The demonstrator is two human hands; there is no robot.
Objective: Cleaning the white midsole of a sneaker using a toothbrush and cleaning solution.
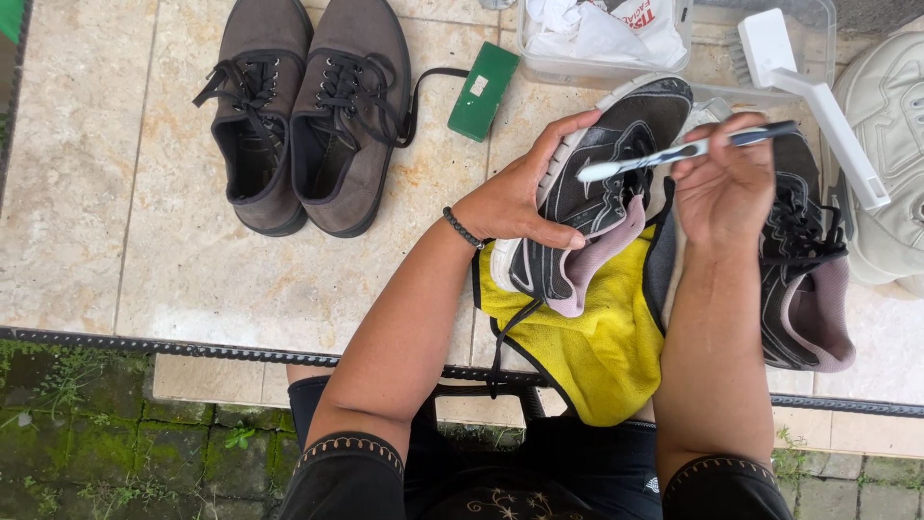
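My left hand (520,197) grips a black sneaker (597,207) with a white sole and pink lining, holding it tilted over a yellow cloth (597,337) on my lap. A toothbrush (674,154) with a white head and dark blue handle is pinched in my right hand (722,183), its bristles touching the sneaker's upper near the laces. The matching second black sneaker (804,279) lies on the tiles just right of my right forearm.
A pair of brown lace-up shoes (308,111) stands at the upper left on beige tiles. A green block (483,91), a clear plastic box (602,39) with rags, a white scrub brush (818,96) and a white sneaker (890,144) lie beyond.
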